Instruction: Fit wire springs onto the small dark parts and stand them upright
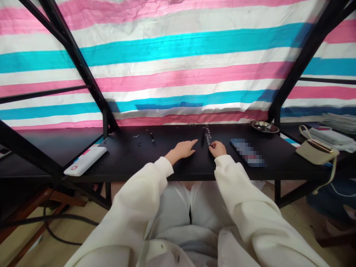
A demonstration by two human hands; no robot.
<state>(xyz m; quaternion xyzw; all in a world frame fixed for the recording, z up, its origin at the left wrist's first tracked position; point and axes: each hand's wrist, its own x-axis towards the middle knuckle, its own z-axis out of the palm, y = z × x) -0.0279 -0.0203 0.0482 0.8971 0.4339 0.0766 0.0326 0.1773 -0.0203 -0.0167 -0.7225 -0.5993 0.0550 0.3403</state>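
In the head view, my right hand (218, 149) is closed in a pinch at the near end of a strand of small greyish beads (208, 136). The strand lies on the black table, running away from me, with a thin white thread end (205, 128) at its far side. My left hand (183, 151) rests on the table left of the strand, index finger and thumb stretched apart, holding nothing. Between the two hands, close beside the beads, lies a slim dark object (203, 137) whose kind I cannot make out.
A phone (247, 152) and a shiny metal dish (264, 127) lie to the right, with a cream pouch (317, 152) beyond. At left are a white box (86, 160), a small black-and-white cylinder (152, 137) and thread scraps (136, 136). Black frame bars (80, 70) flank the table (155, 167).
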